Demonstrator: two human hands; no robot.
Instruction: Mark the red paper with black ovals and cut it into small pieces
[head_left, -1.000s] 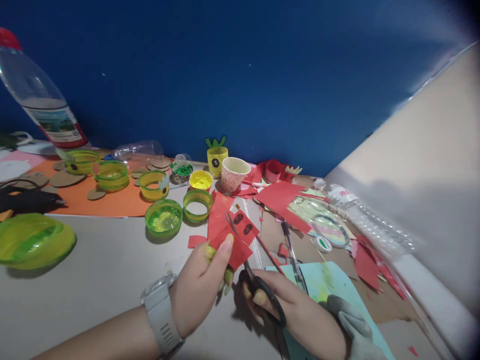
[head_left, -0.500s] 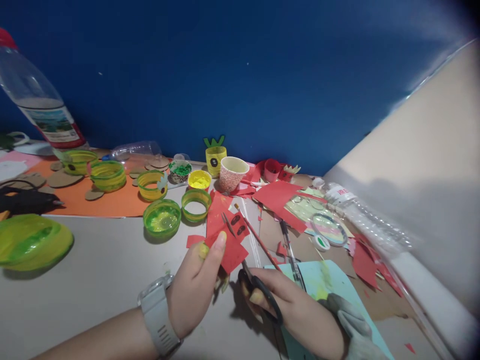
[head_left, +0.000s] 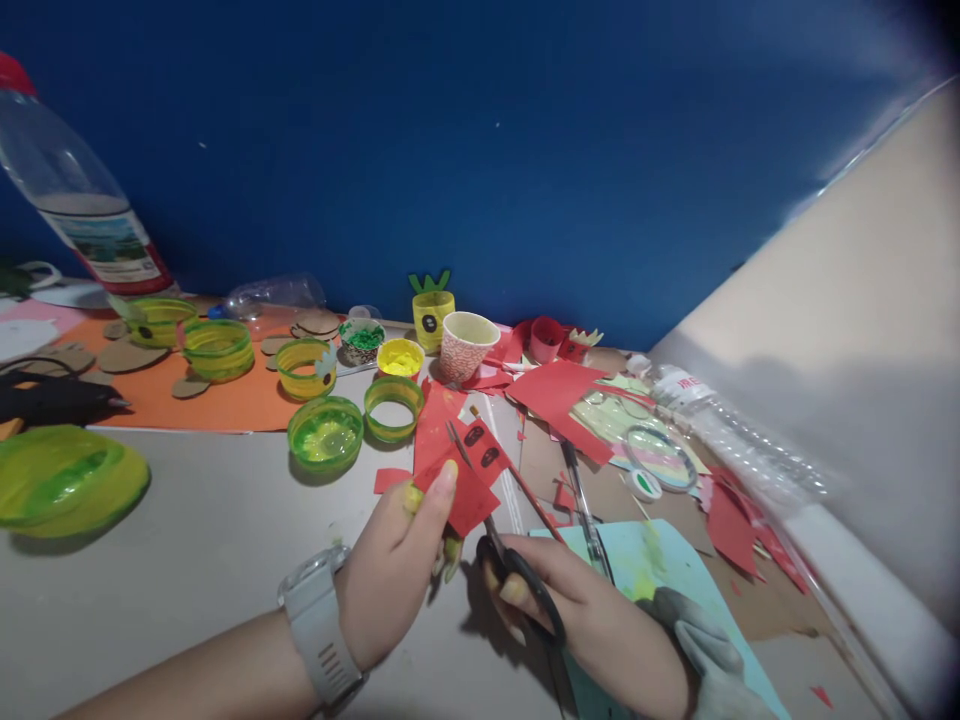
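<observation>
Between thumb and fingers, my left hand (head_left: 405,560) pinches a piece of red paper (head_left: 474,502) that bears two dark oval drawings. A watch sits on that wrist. My right hand (head_left: 577,610) is closed round the handles of black-handled scissors (head_left: 536,590), thumb and fingers in the loops. The scissor blades cross the red paper, with the tips showing near the drawings; how far they are apart is hard to make out. Beneath lies a thin paintbrush (head_left: 536,500), partly covered by the paper. Yellow paint stains show on my fingertips.
Green-yellow painted rings and a bowl (head_left: 325,437) stand left of my hands. Paint cups (head_left: 400,358) and a patterned paper cup (head_left: 466,350) are behind. Red scraps, a pen (head_left: 581,505), tape (head_left: 660,460) and a plastic bottle (head_left: 735,430) lie right. A glue gun (head_left: 52,395) rests far left.
The red paper has shifted very slightly between the scissor blades, its drawn part tilting a little to the right. Both hands keep their holds in nearly the same place.
</observation>
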